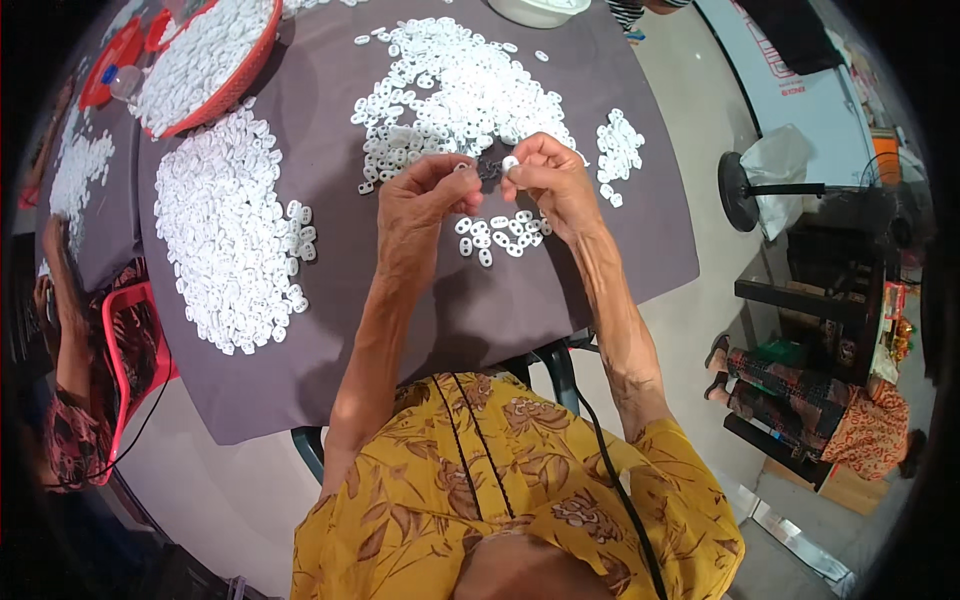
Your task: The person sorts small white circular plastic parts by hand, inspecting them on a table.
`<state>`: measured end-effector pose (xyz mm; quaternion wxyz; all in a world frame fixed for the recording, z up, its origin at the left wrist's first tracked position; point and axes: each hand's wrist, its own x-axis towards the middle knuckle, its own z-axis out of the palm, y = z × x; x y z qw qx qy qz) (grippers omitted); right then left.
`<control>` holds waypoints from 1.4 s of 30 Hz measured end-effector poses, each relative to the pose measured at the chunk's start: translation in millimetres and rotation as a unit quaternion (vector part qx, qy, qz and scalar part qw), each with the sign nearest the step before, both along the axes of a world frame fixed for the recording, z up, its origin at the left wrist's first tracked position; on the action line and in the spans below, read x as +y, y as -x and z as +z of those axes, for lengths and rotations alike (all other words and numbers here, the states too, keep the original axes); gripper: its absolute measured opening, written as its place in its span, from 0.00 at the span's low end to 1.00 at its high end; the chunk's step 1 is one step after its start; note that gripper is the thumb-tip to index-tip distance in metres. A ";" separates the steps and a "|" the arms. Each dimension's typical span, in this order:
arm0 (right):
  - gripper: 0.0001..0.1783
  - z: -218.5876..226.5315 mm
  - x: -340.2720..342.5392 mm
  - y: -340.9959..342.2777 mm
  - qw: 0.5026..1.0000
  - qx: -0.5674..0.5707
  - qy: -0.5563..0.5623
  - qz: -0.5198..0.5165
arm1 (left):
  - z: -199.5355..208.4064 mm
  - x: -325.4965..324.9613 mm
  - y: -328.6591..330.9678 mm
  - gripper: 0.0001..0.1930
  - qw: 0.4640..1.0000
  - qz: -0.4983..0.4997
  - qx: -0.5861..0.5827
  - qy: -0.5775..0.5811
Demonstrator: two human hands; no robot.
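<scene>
My right hand (562,190) pinches a small white oval piece with holes (510,164) between thumb and fingertips. Facing it, my left hand (425,205) is closed in a pinch; whatever its fingertips hold is too small to make out. Between the two hands lie some small dark bits (490,168) on the cloth. A big heap of the same white oval pieces (470,85) spreads just beyond my fingers. Below my hands, nearer to me, is a loose group of white pieces (500,237).
A larger white pile (225,235) covers the table's left, below a red basket (262,55) full of pieces. A small pile (620,148) lies at the right, a white bowl (540,12) at the far edge. Another person's arm (72,340) and a red chair (118,370) are at left.
</scene>
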<state>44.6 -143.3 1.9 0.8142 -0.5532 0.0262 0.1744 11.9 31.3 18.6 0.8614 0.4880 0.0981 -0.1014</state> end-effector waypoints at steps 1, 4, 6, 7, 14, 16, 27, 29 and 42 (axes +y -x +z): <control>0.06 1.2 0.7 0.0 0.998 -0.001 -0.060 0.002 | 1.4 -1.5 1.2 0.10 1.000 -0.006 0.001 0.002; 0.06 2.8 -0.3 1.0 0.987 0.010 -0.162 0.013 | 5.5 -6.4 4.0 0.10 1.000 -0.013 -0.013 0.001; 0.07 3.2 1.5 3.0 0.980 0.011 -0.197 0.017 | 8.2 -8.1 6.0 0.10 1.000 -0.013 -0.027 -0.002; 0.08 7.2 3.0 4.3 0.982 0.012 -0.190 0.015 | 9.3 -8.5 6.8 0.10 0.999 -0.017 -0.036 -0.006; 0.11 29.5 6.9 11.9 0.995 -0.019 -0.096 0.034 | 18.0 -10.8 9.7 0.07 0.995 -0.040 -0.087 0.001; 0.11 36.8 8.5 15.4 0.998 -0.033 -0.055 0.023 | 16.3 -10.5 9.7 0.07 0.996 -0.036 -0.083 -0.001; 0.11 56.3 13.5 21.3 0.983 -0.115 0.140 0.001 | 18.8 -11.5 10.4 0.06 0.996 -0.029 -0.080 -0.018; 0.11 57.6 14.3 22.5 0.982 -0.109 0.156 0.001 | 15.9 -11.7 10.4 0.08 0.996 -0.031 -0.078 -0.009; 0.10 55.3 14.6 23.4 0.974 -0.134 0.181 0.008 | 13.7 -13.6 9.8 0.06 0.996 -0.013 -0.078 -0.028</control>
